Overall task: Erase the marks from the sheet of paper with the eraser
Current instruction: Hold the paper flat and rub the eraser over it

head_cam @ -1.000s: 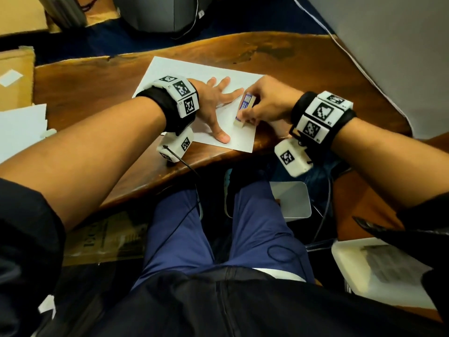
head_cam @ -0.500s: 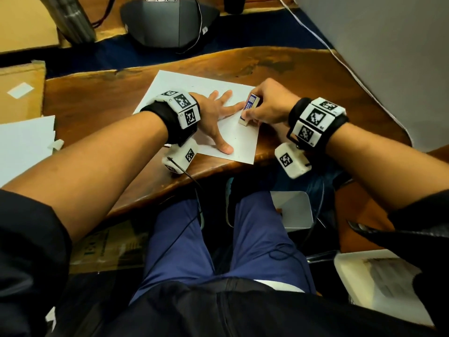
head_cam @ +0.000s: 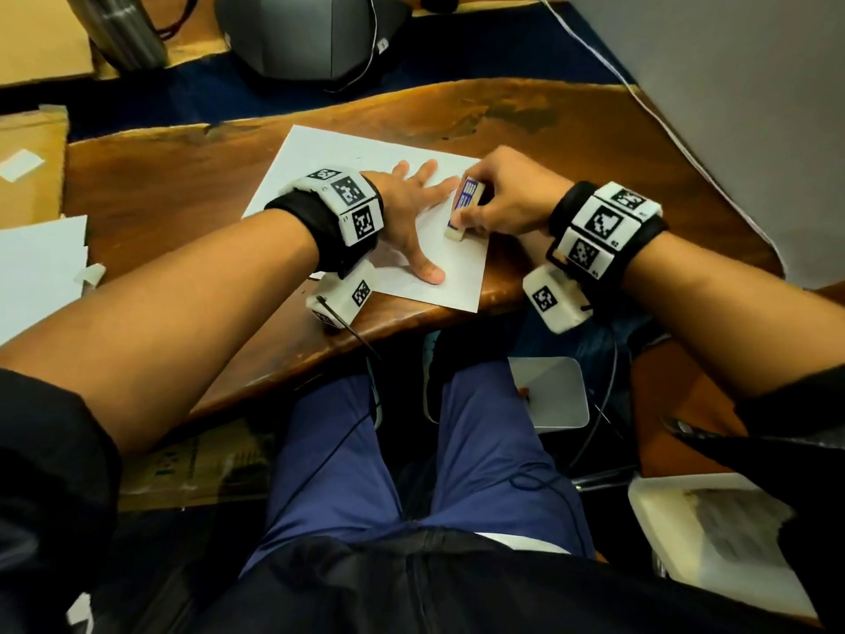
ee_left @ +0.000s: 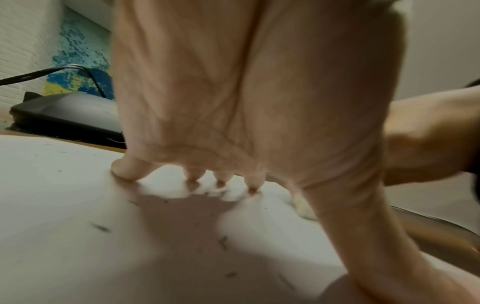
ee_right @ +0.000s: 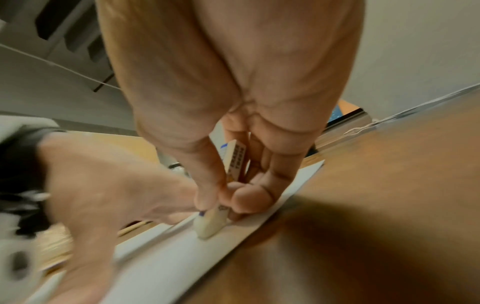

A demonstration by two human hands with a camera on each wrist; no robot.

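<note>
A white sheet of paper (head_cam: 347,167) lies on the brown wooden table (head_cam: 173,194), its near right corner at the table's front edge. My left hand (head_cam: 411,208) lies flat on the sheet with fingers spread, pressing it down. My right hand (head_cam: 498,199) pinches a white eraser (head_cam: 464,208) in a blue printed sleeve, its bare tip touching the paper near the right edge. The right wrist view shows the eraser tip (ee_right: 207,226) on the paper (ee_right: 233,242) between thumb and fingers. Dark eraser crumbs (ee_left: 100,228) are scattered on the sheet (ee_left: 52,205) under my left hand (ee_left: 246,102).
A dark grey device (head_cam: 315,34) with a cable stands beyond the table. Cardboard (head_cam: 27,167) and loose white sheets (head_cam: 36,272) lie at the left. A white cable (head_cam: 663,116) runs along the grey wall at right. A white tray (head_cam: 713,542) sits low right.
The eraser has shifted slightly along the right part of the sheet while my right hand keeps it on the paper. My left hand stays flat on the sheet. The head view has tilted a little.
</note>
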